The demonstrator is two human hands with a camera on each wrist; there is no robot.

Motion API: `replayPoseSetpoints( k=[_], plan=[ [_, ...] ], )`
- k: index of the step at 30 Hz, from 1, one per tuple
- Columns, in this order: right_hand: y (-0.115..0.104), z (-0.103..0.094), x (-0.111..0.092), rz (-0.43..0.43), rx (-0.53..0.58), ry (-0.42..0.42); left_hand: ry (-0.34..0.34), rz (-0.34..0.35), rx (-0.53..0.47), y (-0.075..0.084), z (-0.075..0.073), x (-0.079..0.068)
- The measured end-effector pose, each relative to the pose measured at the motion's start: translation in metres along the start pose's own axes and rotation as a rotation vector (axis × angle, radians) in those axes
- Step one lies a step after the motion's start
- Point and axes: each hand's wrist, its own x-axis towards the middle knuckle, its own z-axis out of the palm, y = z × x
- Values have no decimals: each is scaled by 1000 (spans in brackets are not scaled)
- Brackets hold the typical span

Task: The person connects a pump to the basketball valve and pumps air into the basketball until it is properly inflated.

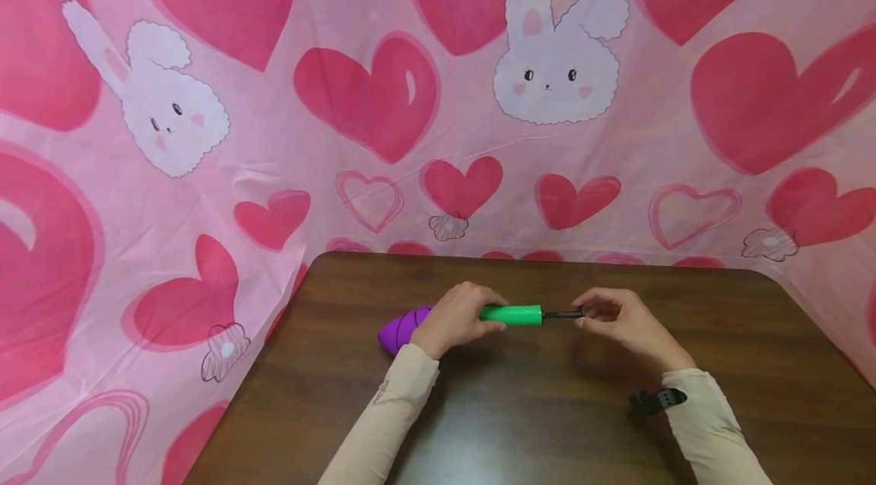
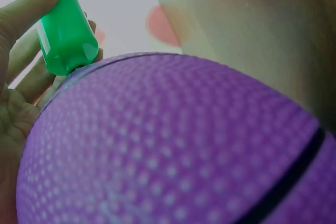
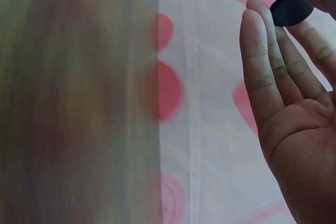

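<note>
A green hand pump [image 1: 518,315] is held level above the table, its black plunger rod [image 1: 563,314] drawn out to the right. My left hand [image 1: 460,320] grips the pump barrel, thumb along its side. Against the pump's nozzle end sits a purple ball [image 2: 173,129], pebbled, with black lines; my left hand and sleeve cover part of it in the head view. The joint between nozzle and ball is mostly hidden. My right hand [image 1: 626,323] pinches the round black handle [image 3: 291,10] at the rod's end between thumb and fingers, the other fingers extended.
A brown wood-grain table [image 1: 520,409] lies under both hands. Pink cloth [image 1: 479,143] with hearts and rabbits hangs behind it and along the left side. A black band [image 1: 658,400] circles my right wrist.
</note>
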Motion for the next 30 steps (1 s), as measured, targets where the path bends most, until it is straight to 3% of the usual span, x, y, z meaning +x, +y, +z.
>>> replayPoseSetpoints(
  k=[8, 13, 21, 30],
  plan=[
    [4, -27, -7, -92, 65, 23, 22, -25, -24, -3, -5, -1],
    [7, -37, -10, -101, 79, 31, 25, -30, -27, -3, -7, -1],
    [8, -40, -11, -45, 138, 20, 41, -12, 19, -4, -6, -2],
    [11, -38, -10, -55, 136, 19, 44, -26, 10, -7, -6, -2]
  ],
)
